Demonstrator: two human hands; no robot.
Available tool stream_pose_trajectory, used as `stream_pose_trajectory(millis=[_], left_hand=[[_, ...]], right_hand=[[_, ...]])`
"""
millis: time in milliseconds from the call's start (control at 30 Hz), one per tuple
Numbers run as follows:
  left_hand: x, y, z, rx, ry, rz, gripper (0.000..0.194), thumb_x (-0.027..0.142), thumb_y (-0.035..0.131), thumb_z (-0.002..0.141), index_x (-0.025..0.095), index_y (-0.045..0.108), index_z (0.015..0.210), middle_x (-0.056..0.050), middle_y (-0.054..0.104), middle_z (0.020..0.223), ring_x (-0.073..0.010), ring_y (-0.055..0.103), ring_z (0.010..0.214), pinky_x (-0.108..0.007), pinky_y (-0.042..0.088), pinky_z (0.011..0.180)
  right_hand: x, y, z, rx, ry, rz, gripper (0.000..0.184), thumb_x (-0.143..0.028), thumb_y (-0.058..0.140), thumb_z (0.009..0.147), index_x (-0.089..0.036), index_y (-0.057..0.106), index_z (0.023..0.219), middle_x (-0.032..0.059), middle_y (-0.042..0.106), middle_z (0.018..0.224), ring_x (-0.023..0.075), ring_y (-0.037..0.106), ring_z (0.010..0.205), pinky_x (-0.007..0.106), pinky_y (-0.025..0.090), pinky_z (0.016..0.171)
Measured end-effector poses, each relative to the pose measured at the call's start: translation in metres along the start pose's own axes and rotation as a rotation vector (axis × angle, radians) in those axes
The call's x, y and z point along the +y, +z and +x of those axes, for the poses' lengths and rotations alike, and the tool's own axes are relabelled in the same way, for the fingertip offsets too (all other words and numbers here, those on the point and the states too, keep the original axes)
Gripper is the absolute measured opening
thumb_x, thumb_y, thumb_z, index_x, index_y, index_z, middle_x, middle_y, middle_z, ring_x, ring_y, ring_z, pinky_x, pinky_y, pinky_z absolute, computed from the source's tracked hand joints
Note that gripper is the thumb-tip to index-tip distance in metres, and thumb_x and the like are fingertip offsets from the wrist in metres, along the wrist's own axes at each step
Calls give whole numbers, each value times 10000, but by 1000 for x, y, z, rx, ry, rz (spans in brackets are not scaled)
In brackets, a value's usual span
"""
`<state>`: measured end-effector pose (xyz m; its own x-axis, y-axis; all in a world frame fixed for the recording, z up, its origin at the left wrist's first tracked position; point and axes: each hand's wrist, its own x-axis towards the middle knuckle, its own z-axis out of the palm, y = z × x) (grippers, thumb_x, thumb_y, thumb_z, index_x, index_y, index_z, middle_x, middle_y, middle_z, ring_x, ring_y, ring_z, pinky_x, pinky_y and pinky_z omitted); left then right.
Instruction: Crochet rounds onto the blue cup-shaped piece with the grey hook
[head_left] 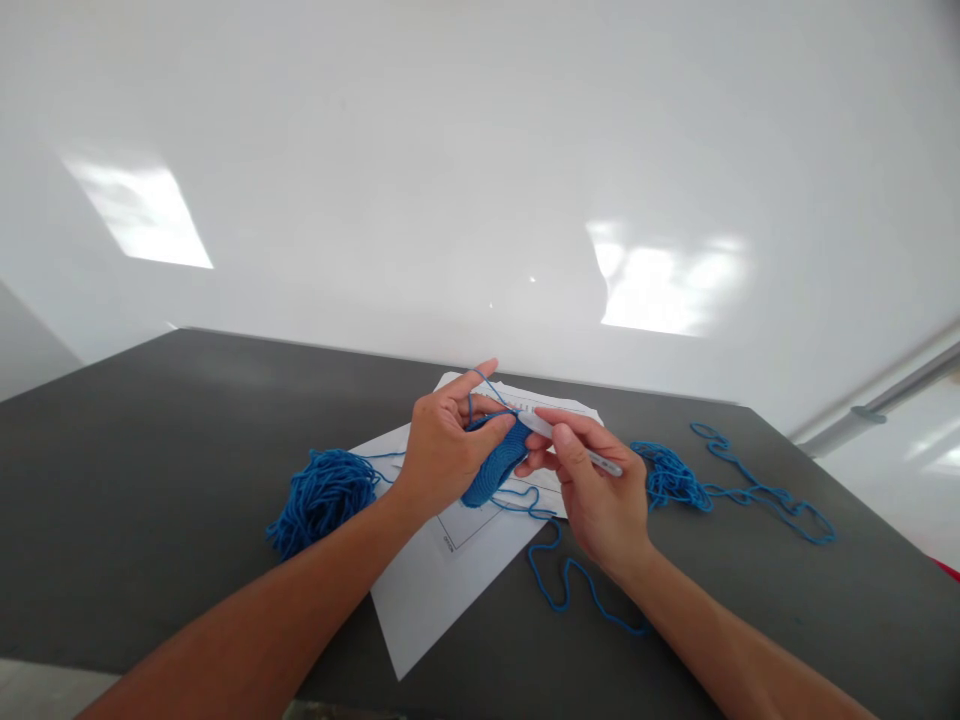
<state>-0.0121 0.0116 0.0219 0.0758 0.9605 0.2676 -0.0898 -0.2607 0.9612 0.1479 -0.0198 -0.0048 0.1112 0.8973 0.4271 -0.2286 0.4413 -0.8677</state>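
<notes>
My left hand [450, 440] pinches the top edge of a blue crochet piece [491, 475] between thumb and fingers. Its index finger points up, with a strand of blue yarn looped over it. In my right hand [596, 480] is a crochet hook [604, 462] with a pale grey handle, gripped like a pen. The hook's tip meets the upper edge of the crochet piece, close to my left thumb; the exact stitch is too small to make out. Fingers of my right hand also touch the piece's right side.
A heap of blue yarn [324, 500] lies left of my forearm. Another tangle [667, 478] sits right of my right hand, with loose loops trailing right. Printed paper sheets [431, 600] lie under my hands on the dark grey table [187, 450]. A white wall [390, 200] rises behind.
</notes>
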Motion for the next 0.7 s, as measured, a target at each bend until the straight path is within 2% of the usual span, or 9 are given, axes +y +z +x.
stream_pose_trajectory(millis=[133, 300, 533, 700], left_hand=[[0, 0, -1, -31, -17, -30, 863, 262, 838, 778, 43, 538, 1557, -71, 821, 883, -135, 669, 694, -230, 527, 642], [-2, 0, -3, -25, 16, -4, 827, 246, 839, 782, 93, 569, 1548, -53, 815, 874, -127, 667, 699, -222, 539, 660], [0, 1, -8, -39, 101, 51, 781, 220, 808, 805, 127, 580, 1546, -20, 794, 848, -104, 631, 680, -200, 521, 631], [0, 3, -11, -42, 107, 46, 743, 229, 806, 813, 164, 612, 1526, -16, 783, 821, -96, 593, 630, -199, 482, 574]], right_hand=[[-5, -2, 7, 3, 193, 239, 258, -415, 851, 877, -193, 843, 1008, 46, 762, 778, 116, 681, 648, 247, 641, 615], [-5, -10, 14, -82, 325, 384, 300, -432, 872, 845, -161, 845, 971, 43, 746, 744, 101, 657, 610, 203, 624, 566], [-7, -16, 16, -141, 403, 475, 284, -430, 885, 826, -163, 847, 916, 21, 739, 698, 88, 658, 552, 186, 609, 542], [-10, -20, 17, -160, 368, 421, 255, -417, 851, 853, -170, 833, 914, 29, 733, 687, 105, 640, 538, 209, 603, 512]])
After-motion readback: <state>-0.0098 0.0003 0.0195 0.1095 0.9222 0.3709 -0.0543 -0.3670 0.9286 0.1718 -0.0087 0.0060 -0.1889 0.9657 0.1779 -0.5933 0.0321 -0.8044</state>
